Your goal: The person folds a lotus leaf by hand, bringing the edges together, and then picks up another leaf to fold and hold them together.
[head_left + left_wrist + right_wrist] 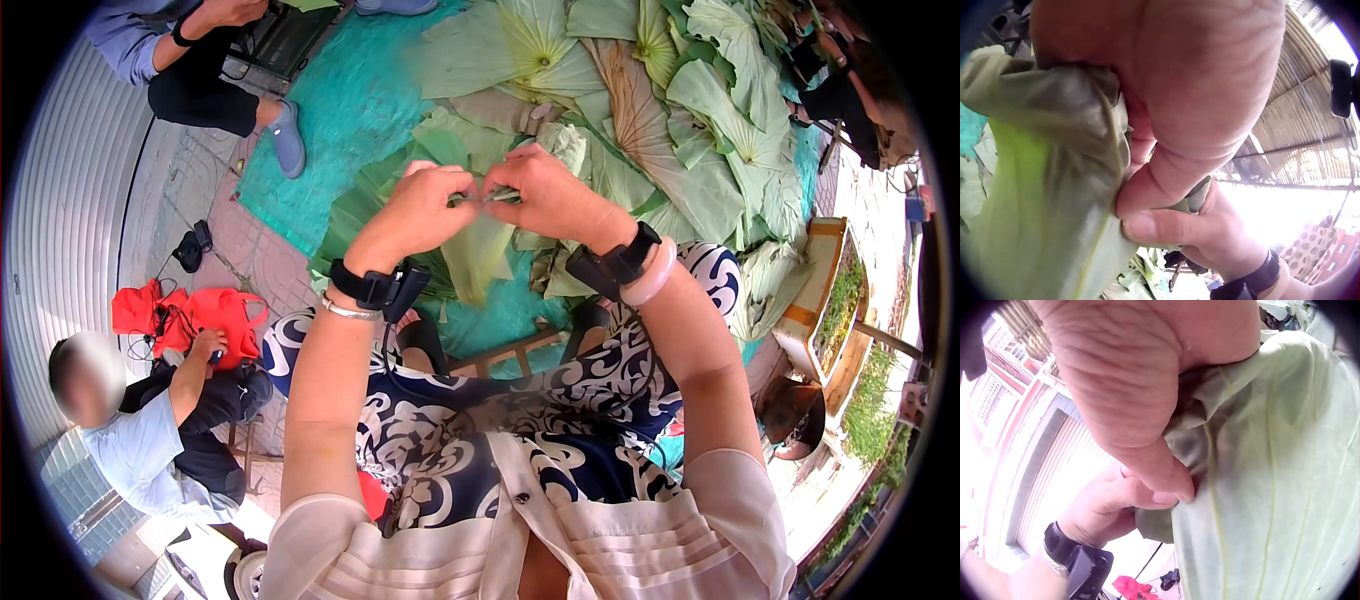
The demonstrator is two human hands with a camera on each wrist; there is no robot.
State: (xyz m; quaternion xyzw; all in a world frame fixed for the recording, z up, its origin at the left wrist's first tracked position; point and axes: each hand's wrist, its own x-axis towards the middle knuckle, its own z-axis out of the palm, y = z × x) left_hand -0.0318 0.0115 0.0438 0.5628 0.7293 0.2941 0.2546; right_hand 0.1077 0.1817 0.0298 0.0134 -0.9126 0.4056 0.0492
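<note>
Both hands were found at work on one leaf (pixel 468 262), held up in front of the person, above the turquoise sheet (pixel 335 115). The left hand (pixel 418 207) pinched its edge between thumb and forefinger; the right hand (pixel 552 195) pinched it likewise, just beside. Both grips were narrow, with the thumb tips almost meeting. The close pairing appeared meant to control one short stretch of edge—the rest being left free to hang without creasing. The pile (pixel 690 120) lay ahead on the sheet, presumably so placed to be within reach and off the paving (pixel 215 235).

The leaf's long axis ran downward from the pinch, its veins following roughly that line, and its free end pointed down towards the sheet, between the knees (pixel 715 275). Whether the pinched edge was folded or torn could not be settled—the fingers covered it.
</note>
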